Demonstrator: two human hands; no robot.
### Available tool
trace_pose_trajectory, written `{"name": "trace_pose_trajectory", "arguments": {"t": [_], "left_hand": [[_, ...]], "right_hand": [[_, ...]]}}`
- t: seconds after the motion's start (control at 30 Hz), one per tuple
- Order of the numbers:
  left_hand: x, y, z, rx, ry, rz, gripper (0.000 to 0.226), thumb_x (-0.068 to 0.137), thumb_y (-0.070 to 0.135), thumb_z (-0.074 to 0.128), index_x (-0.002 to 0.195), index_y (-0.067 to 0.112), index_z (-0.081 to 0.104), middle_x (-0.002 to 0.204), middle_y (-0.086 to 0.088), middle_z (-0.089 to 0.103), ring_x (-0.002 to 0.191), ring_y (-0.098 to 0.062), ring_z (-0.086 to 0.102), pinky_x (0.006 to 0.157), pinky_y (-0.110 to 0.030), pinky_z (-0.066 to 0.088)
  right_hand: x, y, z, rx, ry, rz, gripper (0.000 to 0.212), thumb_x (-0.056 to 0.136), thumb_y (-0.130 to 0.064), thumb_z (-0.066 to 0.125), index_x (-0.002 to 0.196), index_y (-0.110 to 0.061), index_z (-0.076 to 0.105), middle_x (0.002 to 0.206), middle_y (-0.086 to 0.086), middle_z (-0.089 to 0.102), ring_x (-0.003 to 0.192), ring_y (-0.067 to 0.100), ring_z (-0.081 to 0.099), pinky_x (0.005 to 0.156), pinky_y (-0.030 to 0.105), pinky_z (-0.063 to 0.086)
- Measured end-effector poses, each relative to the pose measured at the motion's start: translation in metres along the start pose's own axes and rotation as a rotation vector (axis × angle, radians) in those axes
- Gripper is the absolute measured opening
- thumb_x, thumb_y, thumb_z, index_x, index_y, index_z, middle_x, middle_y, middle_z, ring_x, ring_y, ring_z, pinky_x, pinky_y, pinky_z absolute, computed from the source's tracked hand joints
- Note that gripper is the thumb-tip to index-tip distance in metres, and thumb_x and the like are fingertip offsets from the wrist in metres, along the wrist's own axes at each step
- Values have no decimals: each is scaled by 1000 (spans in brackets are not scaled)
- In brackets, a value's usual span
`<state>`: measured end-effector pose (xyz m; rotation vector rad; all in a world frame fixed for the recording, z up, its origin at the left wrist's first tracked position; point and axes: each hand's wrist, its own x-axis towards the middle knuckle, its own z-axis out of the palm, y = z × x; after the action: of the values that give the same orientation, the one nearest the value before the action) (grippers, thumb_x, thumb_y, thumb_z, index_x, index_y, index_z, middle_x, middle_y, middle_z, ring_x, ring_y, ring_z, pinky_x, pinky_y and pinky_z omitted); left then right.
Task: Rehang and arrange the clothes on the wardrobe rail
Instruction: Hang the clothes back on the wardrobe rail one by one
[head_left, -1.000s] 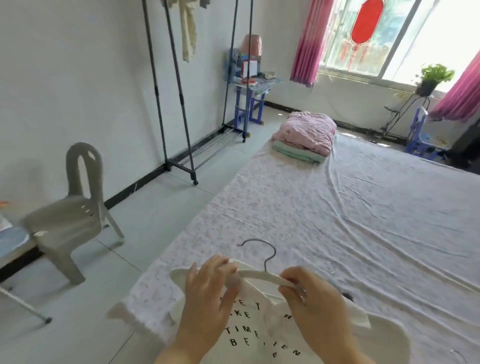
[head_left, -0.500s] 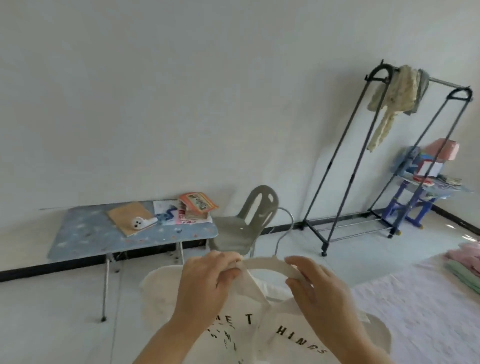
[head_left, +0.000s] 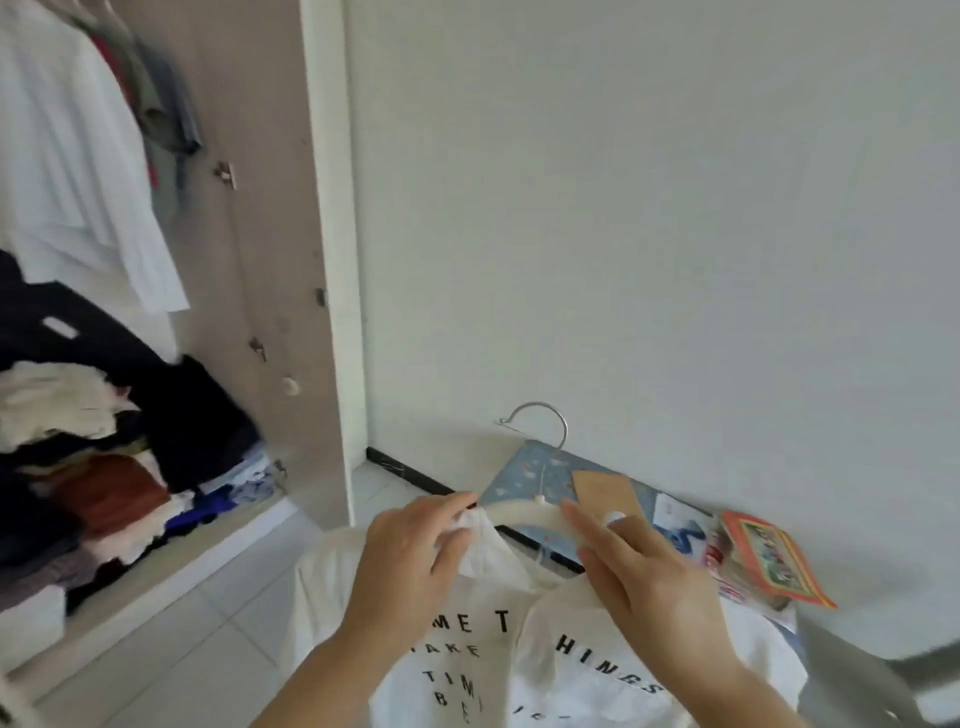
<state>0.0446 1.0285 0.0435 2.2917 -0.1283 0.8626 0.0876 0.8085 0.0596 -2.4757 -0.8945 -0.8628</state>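
I hold a white T-shirt (head_left: 467, 654) with black lettering on a cream hanger (head_left: 524, 514) whose metal hook (head_left: 540, 421) points up. My left hand (head_left: 410, 551) pinches the shirt's collar against the hanger's left arm. My right hand (head_left: 639, 566) grips the hanger's right arm and the shirt's shoulder. At the left stands the open wardrobe (head_left: 270, 260), with a white garment (head_left: 78, 156) and darker clothes (head_left: 161, 98) hanging at its top. The rail itself is out of view.
Piles of folded and crumpled clothes (head_left: 104, 467) fill the wardrobe shelf. A low blue table (head_left: 535, 462) with a brown card, papers and a colourful book (head_left: 774, 561) stands against the white wall at the right. Pale floor tiles (head_left: 208, 649) lie below.
My view has swung left from the bed, past the chair and clothes rack, to the open wardrobe. Both hands keep their hold on the hanger and shirt, now lifted off the bed.
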Motion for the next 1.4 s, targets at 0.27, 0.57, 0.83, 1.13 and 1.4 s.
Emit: {"name": "trace_pose_trajectory", "arguments": {"t": [0.27,0.57,0.83,1.13,1.4], "left_hand": [[28,-107,-71,319,197,-175,32,85,35,41,116,36,52,103,25,54,99,4,44,85,-15,29],[107,-256,-152,468,261,-282,44,86,41,35,122,27,56,110,13,62,104,-1,43,90,-13,27],[179,-360,-215,581,298,-415,54,84,52,25,130,33,46,122,19,51,114,-3,45,94,-15,22],[271,-461,-288,673,450,-515,39,92,24,51,130,30,47,126,18,50,119,-2,43,97,-13,21],[330,-558,-364,734,548,-579,39,93,25,50,131,31,46,125,15,50,116,-6,46,96,-15,26]], "right_hand": [[129,-68,111,159,-16,-249,39,82,-32,41,120,-35,49,70,-8,55,49,8,51,31,18,29],[278,-149,236,262,14,-377,37,81,-35,42,116,-39,52,76,-12,55,58,9,49,38,12,31],[404,-210,341,367,-20,-485,34,83,-37,42,116,-39,50,77,-13,57,49,2,49,40,6,25],[559,-289,443,474,84,-639,33,77,-33,58,110,-39,57,73,-18,50,50,2,40,34,6,6],[662,-370,524,633,31,-696,49,70,-18,79,112,-33,58,75,-12,55,47,5,49,41,4,17]]}}
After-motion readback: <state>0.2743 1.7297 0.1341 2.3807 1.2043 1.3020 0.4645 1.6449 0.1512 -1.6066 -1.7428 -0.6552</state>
